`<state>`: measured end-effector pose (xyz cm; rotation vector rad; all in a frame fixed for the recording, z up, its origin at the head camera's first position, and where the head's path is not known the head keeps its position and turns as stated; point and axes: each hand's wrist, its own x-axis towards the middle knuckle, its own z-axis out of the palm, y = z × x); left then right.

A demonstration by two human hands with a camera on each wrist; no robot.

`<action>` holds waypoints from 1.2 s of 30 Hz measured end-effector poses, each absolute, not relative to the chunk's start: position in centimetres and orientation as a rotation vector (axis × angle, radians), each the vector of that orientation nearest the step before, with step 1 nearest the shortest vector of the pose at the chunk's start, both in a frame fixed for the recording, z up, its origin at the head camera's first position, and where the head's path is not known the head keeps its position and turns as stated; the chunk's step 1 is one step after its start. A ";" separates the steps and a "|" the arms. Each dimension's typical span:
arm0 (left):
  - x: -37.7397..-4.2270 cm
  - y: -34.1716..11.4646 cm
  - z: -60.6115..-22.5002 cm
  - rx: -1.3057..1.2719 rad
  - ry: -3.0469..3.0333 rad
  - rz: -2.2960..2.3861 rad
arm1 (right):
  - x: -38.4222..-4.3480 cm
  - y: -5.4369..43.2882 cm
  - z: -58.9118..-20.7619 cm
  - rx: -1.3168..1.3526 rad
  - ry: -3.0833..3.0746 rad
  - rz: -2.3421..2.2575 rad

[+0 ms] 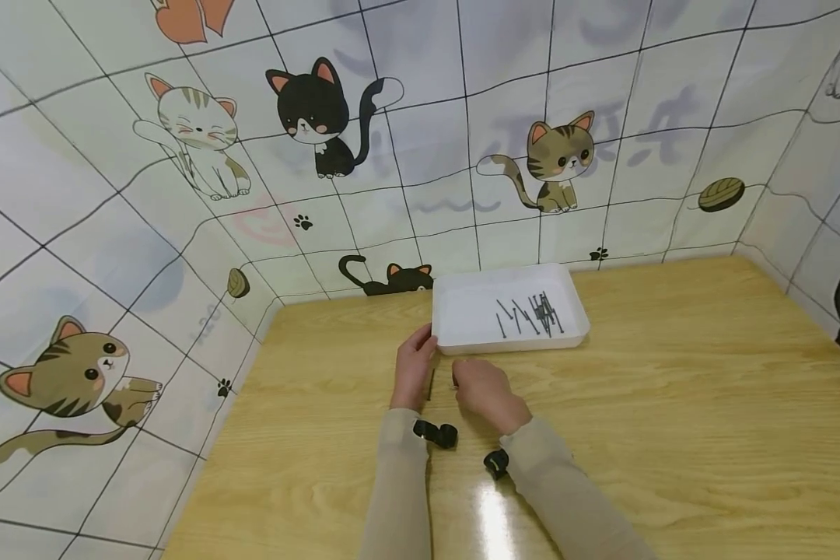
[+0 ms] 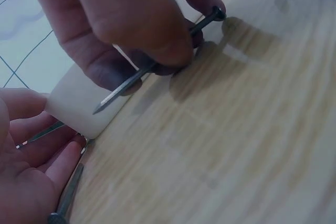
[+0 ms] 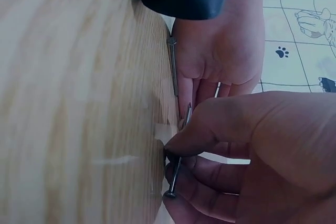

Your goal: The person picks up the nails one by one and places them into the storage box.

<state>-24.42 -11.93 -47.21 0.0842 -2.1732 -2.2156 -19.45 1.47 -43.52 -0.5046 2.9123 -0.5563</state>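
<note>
My right hand (image 1: pixel 486 393) pinches a nail (image 2: pixel 122 88) between thumb and fingertips, just above the table in front of the tray. Its point faces the left hand, and its head pokes out past the fingers. At the near left corner of the white tray (image 1: pixel 462 307), my left hand (image 1: pixel 413 369) touches the tray wall with its fingers extended. A second nail (image 1: pixel 430 385) lies on the wood right beside the left hand. Several nails (image 1: pixel 542 311) are inside the tray, most of them bunched toward its right side.
The wooden table (image 1: pixel 672 373) runs up to a wall (image 1: pixel 434 155) printed with cartoon cats and a grid. The tray stands at the table's back, close to that wall. Side walls (image 1: pixel 133 257) close in the table on left and right.
</note>
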 end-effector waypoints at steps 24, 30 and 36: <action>-24.7 -12.2 -48.5 0.054 -2.135 -2.216 | -21.0 3.3 -42.8 -0.750 2.937 -0.866; -24.7 -12.3 -48.3 0.078 -2.171 -2.160 | -22.2 3.4 -41.3 -0.715 2.962 -1.019; -25.0 -12.3 -48.4 0.064 -2.201 -2.115 | -24.1 3.5 -39.2 -0.672 2.902 -1.219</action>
